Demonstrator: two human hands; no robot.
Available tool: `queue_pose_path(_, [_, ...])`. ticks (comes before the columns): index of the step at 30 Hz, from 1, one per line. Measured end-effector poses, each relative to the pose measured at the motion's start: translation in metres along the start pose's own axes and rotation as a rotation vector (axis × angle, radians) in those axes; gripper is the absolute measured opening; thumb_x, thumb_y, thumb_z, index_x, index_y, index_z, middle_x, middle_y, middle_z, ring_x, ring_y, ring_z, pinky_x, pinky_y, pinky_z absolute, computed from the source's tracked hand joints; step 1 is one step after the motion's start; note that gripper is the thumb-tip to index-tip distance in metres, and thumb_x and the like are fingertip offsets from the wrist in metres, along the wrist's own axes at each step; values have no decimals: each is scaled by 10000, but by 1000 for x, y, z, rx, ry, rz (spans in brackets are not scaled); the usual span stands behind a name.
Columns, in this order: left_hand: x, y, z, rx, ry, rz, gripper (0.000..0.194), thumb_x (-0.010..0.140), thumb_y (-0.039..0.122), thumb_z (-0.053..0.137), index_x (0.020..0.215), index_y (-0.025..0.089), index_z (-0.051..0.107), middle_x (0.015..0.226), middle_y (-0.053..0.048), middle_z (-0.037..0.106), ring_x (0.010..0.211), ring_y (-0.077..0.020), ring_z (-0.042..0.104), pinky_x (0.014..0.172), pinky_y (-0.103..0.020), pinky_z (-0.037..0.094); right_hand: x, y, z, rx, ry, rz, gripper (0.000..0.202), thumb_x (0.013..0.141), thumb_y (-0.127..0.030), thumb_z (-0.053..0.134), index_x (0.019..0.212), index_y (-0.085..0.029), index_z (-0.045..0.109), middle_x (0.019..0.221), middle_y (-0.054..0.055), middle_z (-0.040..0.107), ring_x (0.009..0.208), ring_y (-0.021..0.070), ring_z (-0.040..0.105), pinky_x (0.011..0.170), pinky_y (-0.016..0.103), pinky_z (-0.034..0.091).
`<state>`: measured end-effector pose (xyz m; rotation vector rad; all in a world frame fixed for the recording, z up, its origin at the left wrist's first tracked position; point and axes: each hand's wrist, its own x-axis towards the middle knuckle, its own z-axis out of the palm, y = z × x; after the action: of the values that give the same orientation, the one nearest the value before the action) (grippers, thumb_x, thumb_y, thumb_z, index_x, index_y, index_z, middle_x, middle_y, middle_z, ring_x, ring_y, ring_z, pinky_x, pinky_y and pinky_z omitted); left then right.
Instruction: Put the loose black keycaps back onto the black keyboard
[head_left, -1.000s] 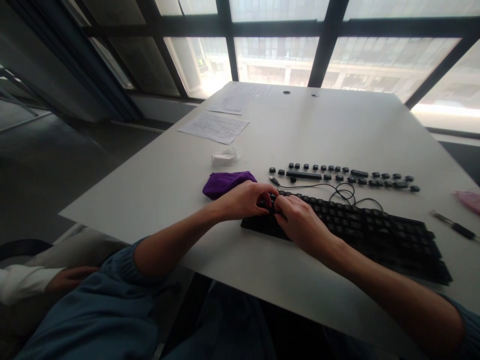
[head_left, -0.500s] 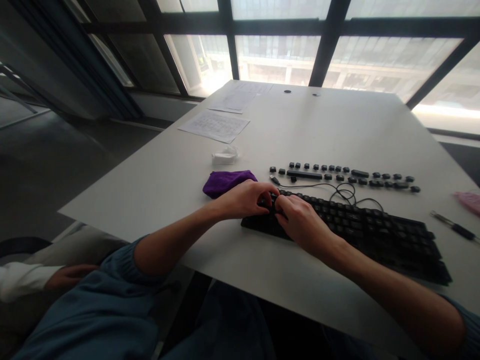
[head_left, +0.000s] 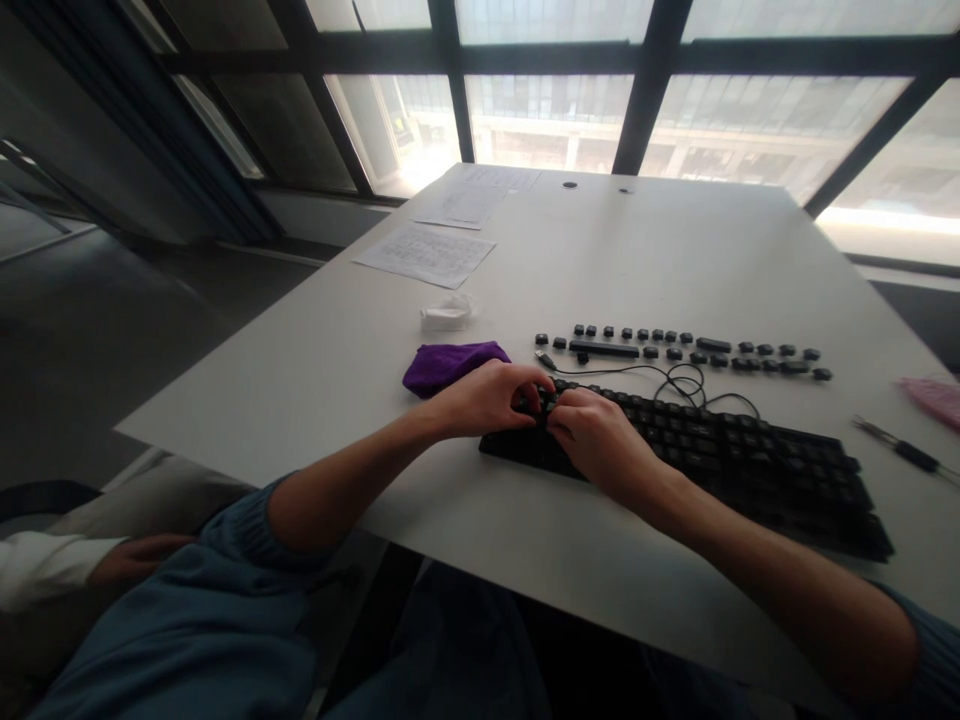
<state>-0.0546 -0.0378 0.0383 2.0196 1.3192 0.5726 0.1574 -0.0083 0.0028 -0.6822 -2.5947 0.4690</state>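
Note:
A black keyboard (head_left: 697,455) lies at a slant on the white table, several of its keycaps off. Over its left end my left hand (head_left: 491,398) is curled, thumb and fingers bent against the keyboard with a gap between them. Close beside it, my right hand (head_left: 592,430) is closed, its fingertips pinched together low over the left keys. Whatever sits in that pinch is hidden by the fingers. Behind the keyboard, loose black keycaps (head_left: 651,353) stand in two rows, with a long spacebar (head_left: 604,348) among them. The keyboard's cable (head_left: 679,378) lies looped between.
A purple cloth pouch (head_left: 454,365) lies left of the keyboard, with a crumpled white wrapper (head_left: 446,315) behind it. Papers (head_left: 426,253) lie farther back. At right are a keycap puller-like tool (head_left: 904,447) and a pink item (head_left: 930,400). Another person's hand (head_left: 142,558) rests at lower left.
The view has shifted slightly, so the table things sit a little farther left. Both hands stay at the keyboard's left end, with only a small shift of the right fingers.

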Motion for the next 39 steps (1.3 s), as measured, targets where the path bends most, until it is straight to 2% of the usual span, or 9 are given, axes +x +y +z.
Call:
queue_pose_path(10, [0,-2,0,10,-2,1,451,760,99,748,1201,178,692,908,-13,749,797,-147,701,706,-220,525,-2,-3,4,-106,-41,-73,283,938,-54,571,695,-157,674,833,76,634,802,191,538,734,312,487])
queue_pose_path(14, [0,-2,0,23,12,7,423,763,107,752,1175,184,701,883,-5,741,791,-144,697,694,-214,521,-3,-9,-2,-151,-49,-86,258,932,-75,575,718,-152,694,891,102,641,880,226,554,788,344,511])
queue_pose_path(16, [0,-1,-1,23,23,14,408,769,111,748,1167,186,705,882,-5,740,796,-143,697,700,-214,522,-2,-9,-8,-120,2,-78,250,938,-88,565,738,-156,699,931,105,647,928,239,568,832,358,516])
queue_pose_path(21, [0,2,-2,24,55,10,398,768,95,742,1156,175,708,892,-4,757,782,-132,688,725,-221,526,5,-2,-22,38,300,51,186,943,-119,563,824,-167,698,952,92,654,904,222,607,831,357,512])
queue_pose_path(23, [1,2,-2,46,52,12,384,761,87,745,1134,177,717,892,-2,762,775,-132,681,731,-227,525,6,1,-25,57,355,75,174,946,-137,561,841,-171,696,952,93,658,908,225,618,833,362,507])
queue_pose_path(32, [1,2,1,130,26,45,201,764,102,776,952,171,762,885,-14,765,799,-154,692,733,-242,526,6,2,-23,67,300,120,155,938,-154,576,846,-182,697,953,81,673,898,219,626,825,345,487])
queue_pose_path(39, [1,2,-1,165,8,52,197,768,128,806,951,201,798,888,-20,775,824,-172,697,760,-269,521,7,0,-25,87,282,141,169,933,-127,569,837,-186,695,936,75,674,874,203,620,820,320,482])
